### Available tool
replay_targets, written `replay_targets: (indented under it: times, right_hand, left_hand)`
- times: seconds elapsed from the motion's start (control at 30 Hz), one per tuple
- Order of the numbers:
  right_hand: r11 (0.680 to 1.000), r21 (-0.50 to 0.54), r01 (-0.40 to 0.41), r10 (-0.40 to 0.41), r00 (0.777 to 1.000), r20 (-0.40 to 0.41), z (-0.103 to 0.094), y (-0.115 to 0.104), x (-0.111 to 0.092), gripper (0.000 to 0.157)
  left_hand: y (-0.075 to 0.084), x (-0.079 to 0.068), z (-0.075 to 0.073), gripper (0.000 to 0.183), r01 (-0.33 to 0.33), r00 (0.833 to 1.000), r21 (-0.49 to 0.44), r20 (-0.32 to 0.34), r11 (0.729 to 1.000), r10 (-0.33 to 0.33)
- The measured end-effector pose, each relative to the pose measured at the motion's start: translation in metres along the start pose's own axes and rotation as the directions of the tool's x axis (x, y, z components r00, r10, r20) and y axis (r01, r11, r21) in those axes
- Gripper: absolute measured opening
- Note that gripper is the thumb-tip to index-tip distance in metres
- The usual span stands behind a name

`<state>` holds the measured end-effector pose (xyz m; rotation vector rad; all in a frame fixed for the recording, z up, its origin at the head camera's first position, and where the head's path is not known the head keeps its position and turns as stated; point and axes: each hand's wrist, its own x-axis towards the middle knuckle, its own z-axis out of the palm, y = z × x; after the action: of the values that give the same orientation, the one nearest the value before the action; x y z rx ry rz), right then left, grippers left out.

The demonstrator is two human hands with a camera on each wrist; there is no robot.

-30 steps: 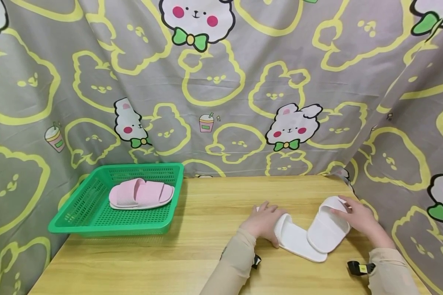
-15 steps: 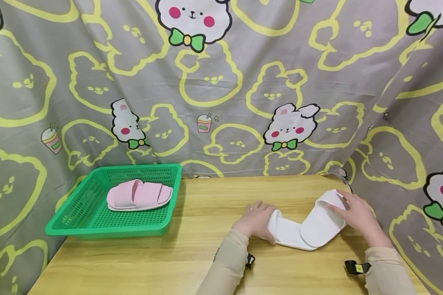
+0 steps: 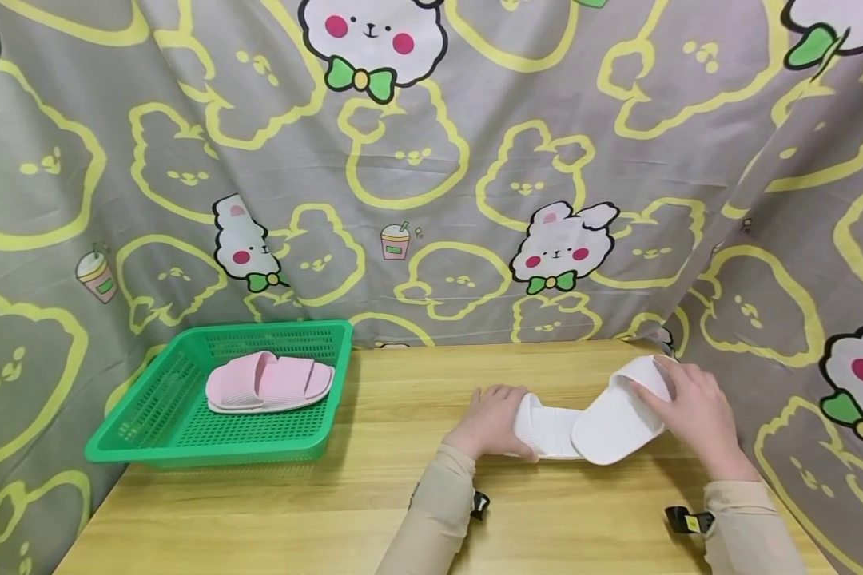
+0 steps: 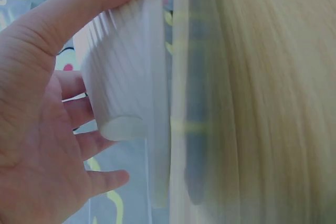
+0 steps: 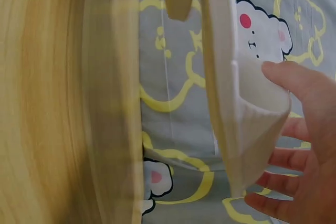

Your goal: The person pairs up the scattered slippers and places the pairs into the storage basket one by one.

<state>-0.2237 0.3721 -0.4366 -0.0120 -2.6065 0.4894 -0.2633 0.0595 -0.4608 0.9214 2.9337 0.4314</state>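
Observation:
My left hand [image 3: 485, 423] grips a white slipper [image 3: 552, 431] around its ribbed strap. In the left wrist view that slipper [image 4: 123, 77] is held slightly off the table, thumb on the sole's edge and fingers spread along the strap's far side. My right hand [image 3: 699, 411] pinches the strap of a second white slipper [image 3: 614, 435], thumb tucked at the strap's opening. The right wrist view has this slipper [image 5: 223, 77] well apart from the tabletop, sole toward the table. Its end overlaps the end of the first slipper; whether they touch I cannot tell.
A green perforated basket [image 3: 216, 457] stands at the table's left, holding pink slippers [image 3: 269, 385]. Behind and beside the wooden table [image 3: 316, 511] hangs a grey cartoon-print curtain [image 3: 439, 192]. Black straps with small devices [image 3: 683, 519] sit at both wrists.
Both hands have raised the white slippers from the table and shifted them a little left and away from me. The right slipper is now more tilted.

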Motion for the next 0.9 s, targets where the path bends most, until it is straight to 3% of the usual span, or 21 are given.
replay_targets:
  times: [0.3, 0.47, 0.67, 0.9]
  right_hand:
    - [1.000, -0.011, -0.027, 0.025, 0.982, -0.186, -0.006, -0.010, 0.000, 0.060]
    - [0.998, -0.027, -0.054, 0.043, 0.948, -0.316, -0.005, -0.016, -0.002, 0.059]
    - [0.993, -0.025, -0.114, 0.097, 0.926, -0.364, -0.004, -0.025, -0.002, 0.062]
    - [0.991, -0.036, -0.131, 0.104, 0.903, -0.417, -0.006, -0.029, 0.003, 0.065]
  left_hand:
    - [0.000, 0.002, -0.003, 0.103, 0.025, 0.997, 0.000, -0.071, 1.000, -0.025]
    - [-0.001, 0.003, -0.004, 0.104, 0.058, 0.990, -0.010, -0.129, 0.998, -0.059]
    - [-0.003, 0.002, -0.007, 0.106, 0.088, 0.974, -0.007, -0.209, 0.996, -0.088]
    - [-0.007, 0.003, -0.008, 0.107, 0.126, 0.952, -0.002, -0.281, 0.992, -0.121]
